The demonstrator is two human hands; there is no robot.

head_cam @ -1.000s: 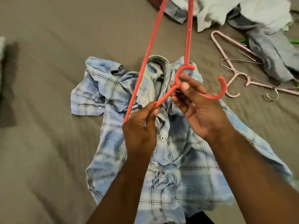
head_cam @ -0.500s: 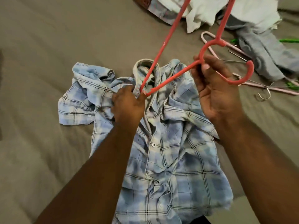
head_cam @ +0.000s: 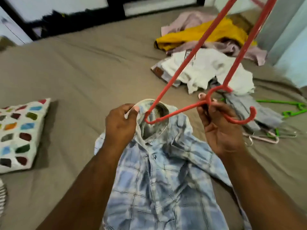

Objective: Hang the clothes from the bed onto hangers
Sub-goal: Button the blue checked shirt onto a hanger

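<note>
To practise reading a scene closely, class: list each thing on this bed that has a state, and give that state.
plaid shirt, lying front-up on the bed, collar lifted, not yet on a hanger.
red hanger, held up, one end in the collar opening.
left hand, pinches the collar.
right hand, grips the red hanger near its hook.
clothes pile, heaped, unhung.
green hanger, lying on the bed, empty.

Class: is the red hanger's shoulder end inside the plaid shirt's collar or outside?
Inside: the red hanger's bent end sits within the plaid shirt's collar ring, which the left hand pinches open. The right hand grips its neck.
</note>
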